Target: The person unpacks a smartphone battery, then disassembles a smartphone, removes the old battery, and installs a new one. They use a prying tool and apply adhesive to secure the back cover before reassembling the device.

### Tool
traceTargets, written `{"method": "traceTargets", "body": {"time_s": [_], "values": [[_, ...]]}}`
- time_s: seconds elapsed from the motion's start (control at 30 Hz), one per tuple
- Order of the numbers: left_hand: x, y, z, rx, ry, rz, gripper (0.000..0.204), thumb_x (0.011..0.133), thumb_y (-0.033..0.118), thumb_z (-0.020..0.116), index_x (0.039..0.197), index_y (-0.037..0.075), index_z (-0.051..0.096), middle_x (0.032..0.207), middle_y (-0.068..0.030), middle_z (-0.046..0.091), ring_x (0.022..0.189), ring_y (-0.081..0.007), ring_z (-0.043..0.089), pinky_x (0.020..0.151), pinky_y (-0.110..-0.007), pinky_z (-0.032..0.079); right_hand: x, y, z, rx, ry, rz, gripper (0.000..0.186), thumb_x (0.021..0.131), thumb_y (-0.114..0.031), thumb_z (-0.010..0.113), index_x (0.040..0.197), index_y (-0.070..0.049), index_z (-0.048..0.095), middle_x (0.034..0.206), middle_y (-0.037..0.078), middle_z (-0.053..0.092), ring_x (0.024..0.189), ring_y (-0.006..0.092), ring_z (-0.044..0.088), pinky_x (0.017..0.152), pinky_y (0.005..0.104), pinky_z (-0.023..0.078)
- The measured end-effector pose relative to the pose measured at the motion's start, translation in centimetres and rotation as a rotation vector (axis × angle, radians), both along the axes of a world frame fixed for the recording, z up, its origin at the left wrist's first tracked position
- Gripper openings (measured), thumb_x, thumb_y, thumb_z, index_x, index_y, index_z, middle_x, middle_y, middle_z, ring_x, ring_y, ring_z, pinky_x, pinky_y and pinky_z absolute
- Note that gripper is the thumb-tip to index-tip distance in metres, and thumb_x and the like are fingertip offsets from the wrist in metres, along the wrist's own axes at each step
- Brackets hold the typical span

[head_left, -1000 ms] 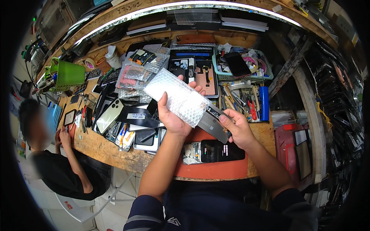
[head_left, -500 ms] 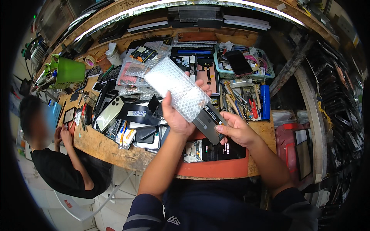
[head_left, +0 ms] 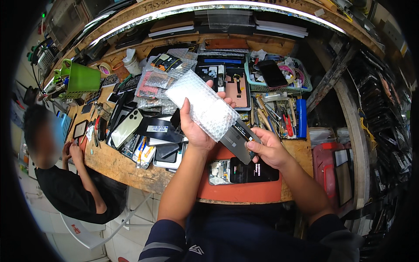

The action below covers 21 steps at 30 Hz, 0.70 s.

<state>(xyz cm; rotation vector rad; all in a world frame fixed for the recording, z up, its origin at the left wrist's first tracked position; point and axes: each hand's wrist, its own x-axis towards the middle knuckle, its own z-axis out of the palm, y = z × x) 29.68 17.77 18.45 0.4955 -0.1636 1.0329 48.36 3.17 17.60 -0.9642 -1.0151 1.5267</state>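
Note:
In my left hand (head_left: 196,133) is a clear bubble-wrap sleeve (head_left: 200,107), its thumb on the near side and fingertips showing beyond the far edge. My right hand (head_left: 268,148) grips a thin dark grey panel with a black strip (head_left: 233,144), whose upper end runs into or under the sleeve; I cannot tell how far. Below them, a phone (head_left: 253,172) lies on an orange mat (head_left: 240,192), its left part opened to show inner parts and its black right part showing white lettering.
Bagged parts (head_left: 159,83) and phones (head_left: 124,129) pile behind and left. A basket (head_left: 307,83), loose tools (head_left: 268,113) and a blue cylinder (head_left: 301,118) stand back right. A green bin (head_left: 78,78) is back left. A co-worker (head_left: 74,187) sits at the bench's left, hands at its edge.
My right thumb sits lower on the dark panel than a second ago. The sleeve and my left hand have shifted slightly, a little upward overall. The phone on the mat stays in place.

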Motion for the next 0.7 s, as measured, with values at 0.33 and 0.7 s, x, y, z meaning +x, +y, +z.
{"method": "traceTargets", "body": {"time_s": [0.33, 0.7], "values": [[1.3, -2.6, 0.1, 0.137, 0.355, 0.081, 0.089, 0.104, 0.059, 0.053, 0.168, 0.000, 0.034, 0.136, -0.0201, 0.066, 0.126, -0.0360, 0.068, 0.114, -0.056, 0.053, -0.9, 0.1, -0.5, 0.028, -0.046, -0.144, 0.027, 0.111, -0.019, 0.071, 0.130, -0.001, 0.064, 0.107, 0.004, 0.074, 0.079, 0.0076, 0.068, 0.069, 0.0238, 0.059], [2.5, -3.7, 0.1, 0.135, 0.454, 0.035, 0.089, 0.099, 0.046, 0.062, 0.169, 0.000, 0.032, 0.136, -0.0214, 0.066, 0.126, -0.0334, 0.069, 0.109, -0.050, 0.057, -0.3, 0.7, -1.1, 0.159, 0.148, -0.132, 0.041, 0.106, 0.001, 0.069, 0.142, 0.004, 0.050, 0.118, 0.015, 0.075, 0.099, 0.0213, 0.078, 0.090, 0.0315, 0.064]]}}
